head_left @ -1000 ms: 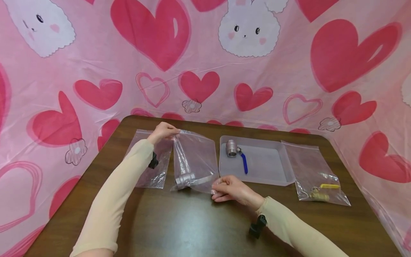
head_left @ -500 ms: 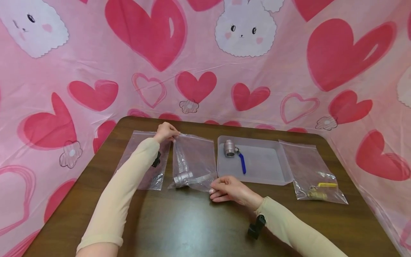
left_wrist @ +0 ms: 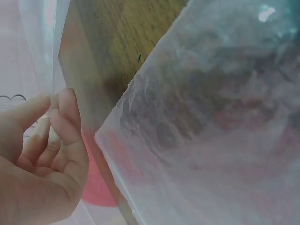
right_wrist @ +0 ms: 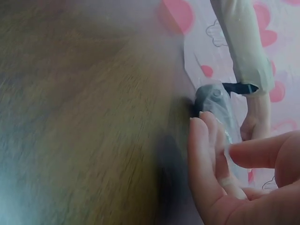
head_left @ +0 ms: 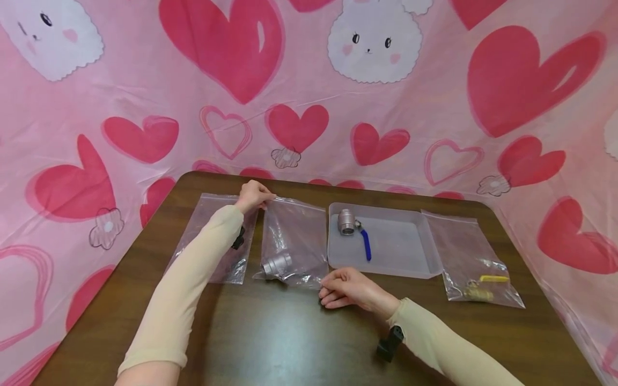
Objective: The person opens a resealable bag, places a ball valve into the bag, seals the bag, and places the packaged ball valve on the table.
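Note:
A clear zip bag (head_left: 299, 230) lies in the middle with a silver ball valve (head_left: 277, 265) at its bottom left. Its top left corner is pinched by my left hand (head_left: 253, 196), whose thumb and fingertips grip the film in the left wrist view. At the bottom right corner my right hand (head_left: 350, 291) pinches the same bag between thumb and fingers. In the right wrist view the valve (right_wrist: 213, 96) shows through the film beyond the fingertips. The valve's handle is hard to make out under the creased plastic.
Behind my left forearm lies another clear zip bag (head_left: 236, 268). A translucent tray (head_left: 401, 244) holds a metal valve (head_left: 346, 222) with a blue handle (head_left: 367, 244). At the right a bag (head_left: 458, 246) contains a brass valve (head_left: 479, 292) with a yellow handle.
The valve's long handle, visible through the film before, is now obscured by creases. My left hand shifts slightly right along with the bag's top corner. My right hand stays at the bottom corner.

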The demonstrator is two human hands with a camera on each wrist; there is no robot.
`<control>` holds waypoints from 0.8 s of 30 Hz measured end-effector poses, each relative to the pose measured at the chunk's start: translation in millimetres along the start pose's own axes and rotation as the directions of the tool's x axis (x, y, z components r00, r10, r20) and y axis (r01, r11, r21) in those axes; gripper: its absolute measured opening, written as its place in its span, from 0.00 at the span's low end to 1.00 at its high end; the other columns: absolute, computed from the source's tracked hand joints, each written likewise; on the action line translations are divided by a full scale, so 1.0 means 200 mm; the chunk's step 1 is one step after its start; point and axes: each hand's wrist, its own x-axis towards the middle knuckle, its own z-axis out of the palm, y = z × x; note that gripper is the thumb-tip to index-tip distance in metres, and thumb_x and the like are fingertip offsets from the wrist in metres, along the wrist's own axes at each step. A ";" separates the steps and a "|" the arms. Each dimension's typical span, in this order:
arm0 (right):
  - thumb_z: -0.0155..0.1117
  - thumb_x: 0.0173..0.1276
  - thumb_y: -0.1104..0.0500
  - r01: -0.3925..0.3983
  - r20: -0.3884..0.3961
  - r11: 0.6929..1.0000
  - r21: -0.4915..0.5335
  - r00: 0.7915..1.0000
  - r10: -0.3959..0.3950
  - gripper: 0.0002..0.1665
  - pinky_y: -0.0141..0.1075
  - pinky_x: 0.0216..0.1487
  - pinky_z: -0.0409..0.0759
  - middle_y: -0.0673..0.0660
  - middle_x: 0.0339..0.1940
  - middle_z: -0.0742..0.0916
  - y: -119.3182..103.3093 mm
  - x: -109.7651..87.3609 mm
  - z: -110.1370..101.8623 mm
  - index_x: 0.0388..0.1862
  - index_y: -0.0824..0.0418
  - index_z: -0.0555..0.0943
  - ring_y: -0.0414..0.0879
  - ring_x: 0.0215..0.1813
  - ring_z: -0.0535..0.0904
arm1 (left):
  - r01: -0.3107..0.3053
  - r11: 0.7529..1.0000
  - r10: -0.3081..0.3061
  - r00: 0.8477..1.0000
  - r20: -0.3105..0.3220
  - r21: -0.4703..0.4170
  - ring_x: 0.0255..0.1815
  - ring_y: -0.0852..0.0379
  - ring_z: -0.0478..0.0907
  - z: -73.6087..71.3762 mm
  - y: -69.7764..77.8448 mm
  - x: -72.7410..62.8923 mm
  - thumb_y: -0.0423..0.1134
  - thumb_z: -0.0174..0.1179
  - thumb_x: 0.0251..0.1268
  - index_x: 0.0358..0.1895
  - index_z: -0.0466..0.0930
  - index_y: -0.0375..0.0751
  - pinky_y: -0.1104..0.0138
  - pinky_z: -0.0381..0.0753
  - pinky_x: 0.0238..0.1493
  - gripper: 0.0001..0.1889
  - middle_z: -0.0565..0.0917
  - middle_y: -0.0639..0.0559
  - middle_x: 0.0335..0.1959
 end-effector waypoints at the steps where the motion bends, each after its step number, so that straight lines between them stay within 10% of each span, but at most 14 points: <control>1: 0.52 0.77 0.62 0.001 0.010 1.000 -0.012 1.000 -0.001 0.18 0.35 0.42 0.88 0.52 0.33 0.88 0.00 -0.01 0.00 0.54 0.78 0.73 0.40 0.34 0.87 | 0.000 1.000 0.000 1.000 0.000 -0.002 0.14 0.65 0.81 0.00 0.01 0.00 0.42 0.67 0.64 0.39 0.89 0.32 0.71 0.83 0.26 0.14 0.87 0.51 0.21; 11: 0.52 0.77 0.60 -0.065 0.088 0.996 -0.058 0.994 0.070 0.19 0.33 0.40 0.87 0.52 0.31 0.88 0.02 -0.07 -0.03 0.51 0.78 0.76 0.38 0.32 0.86 | 0.015 0.999 -0.014 0.999 0.036 -0.035 0.19 0.59 0.85 -0.01 0.05 -0.02 0.42 0.67 0.63 0.40 0.89 0.31 0.65 0.86 0.30 0.14 0.88 0.50 0.22; 24: 0.57 0.76 0.58 0.052 0.106 0.986 -0.158 0.994 -0.036 0.19 0.39 0.48 0.87 0.64 0.41 0.88 -0.07 -0.08 0.08 0.51 0.75 0.75 0.41 0.39 0.86 | 0.043 0.995 -0.048 0.997 -0.054 -0.093 0.25 0.53 0.88 -0.08 -0.01 -0.06 0.49 0.64 0.66 0.41 0.88 0.31 0.64 0.87 0.34 0.20 0.90 0.45 0.28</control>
